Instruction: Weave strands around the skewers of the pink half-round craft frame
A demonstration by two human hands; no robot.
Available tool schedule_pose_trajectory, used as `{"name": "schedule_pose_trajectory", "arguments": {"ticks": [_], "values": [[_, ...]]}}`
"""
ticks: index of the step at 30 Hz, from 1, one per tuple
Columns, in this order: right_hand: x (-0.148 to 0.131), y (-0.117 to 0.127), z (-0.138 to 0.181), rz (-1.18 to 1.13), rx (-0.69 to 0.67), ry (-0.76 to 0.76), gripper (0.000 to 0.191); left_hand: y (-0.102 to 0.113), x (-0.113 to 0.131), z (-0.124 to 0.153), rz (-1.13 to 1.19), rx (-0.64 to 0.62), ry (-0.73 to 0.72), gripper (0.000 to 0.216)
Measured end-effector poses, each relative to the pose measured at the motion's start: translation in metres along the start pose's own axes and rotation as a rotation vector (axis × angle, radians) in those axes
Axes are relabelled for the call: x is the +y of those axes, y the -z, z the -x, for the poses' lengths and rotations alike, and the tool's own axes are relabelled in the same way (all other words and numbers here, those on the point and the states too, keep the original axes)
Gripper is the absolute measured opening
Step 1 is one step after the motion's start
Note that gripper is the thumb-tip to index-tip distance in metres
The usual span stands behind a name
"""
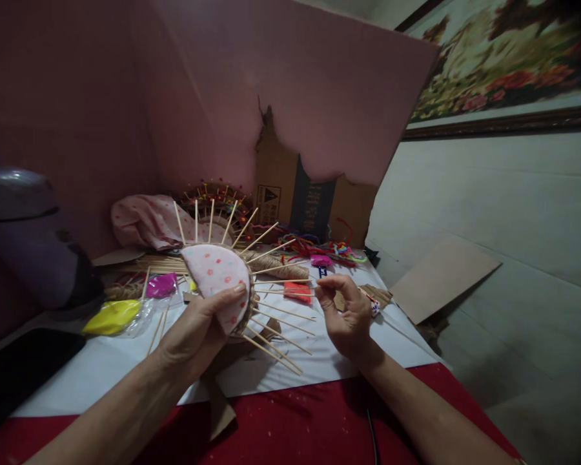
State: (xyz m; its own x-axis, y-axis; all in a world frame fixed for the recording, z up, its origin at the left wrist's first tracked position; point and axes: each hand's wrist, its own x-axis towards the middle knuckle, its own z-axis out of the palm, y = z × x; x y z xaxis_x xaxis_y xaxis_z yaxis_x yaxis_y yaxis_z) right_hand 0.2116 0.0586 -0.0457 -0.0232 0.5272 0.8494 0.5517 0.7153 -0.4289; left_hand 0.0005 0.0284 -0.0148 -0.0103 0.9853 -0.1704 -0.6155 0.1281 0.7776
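My left hand point(198, 329) grips a half-round craft piece point(217, 274) covered in pale pink cloth with red spots, its thumb pressed on the cloth. Thin wooden sticks point(275, 318) fan out from the curved edge, which is bound with brown twine. My right hand point(343, 316) is closed in a pinch at the tips of the sticks on the right. What lies between its thumb and forefinger is too small to make out. Behind the sticks lie a roll of twine point(283, 266) and a red-orange packet point(297, 292).
Yellow point(112, 317) and magenta point(161, 285) packets lie left, near a purple bottle point(24, 239) and a black flat object point(33, 368). Behind are spotted cloth point(148, 219), a beaded fan-shaped piece point(217, 197), coloured pipe cleaners point(310, 247) and torn cardboard point(278, 174). A brown strip point(220, 410) hangs over the red cloth.
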Motion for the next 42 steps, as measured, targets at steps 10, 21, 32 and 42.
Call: {"name": "schedule_pose_trajectory", "arguments": {"ticks": [10, 21, 32, 42], "values": [[0.013, -0.004, -0.005, -0.182, 0.06, -0.212, 0.006, -0.005, 0.006, 0.005, 0.025, 0.035, 0.181, 0.015], [0.008, -0.018, 0.005, -0.285, -0.255, -0.371, 0.018, -0.014, -0.007, 0.022, 0.025, -0.057, 0.439, 0.01], [-0.002, -0.02, 0.012, -0.456, -0.414, -0.446, 0.017, -0.02, -0.01, 0.036, -0.003, -0.221, 0.468, 0.033], [-0.002, -0.02, 0.01, -0.356, -0.406, -0.41, 0.02, -0.014, -0.014, 0.032, -0.069, -0.252, 0.406, 0.026]]}}
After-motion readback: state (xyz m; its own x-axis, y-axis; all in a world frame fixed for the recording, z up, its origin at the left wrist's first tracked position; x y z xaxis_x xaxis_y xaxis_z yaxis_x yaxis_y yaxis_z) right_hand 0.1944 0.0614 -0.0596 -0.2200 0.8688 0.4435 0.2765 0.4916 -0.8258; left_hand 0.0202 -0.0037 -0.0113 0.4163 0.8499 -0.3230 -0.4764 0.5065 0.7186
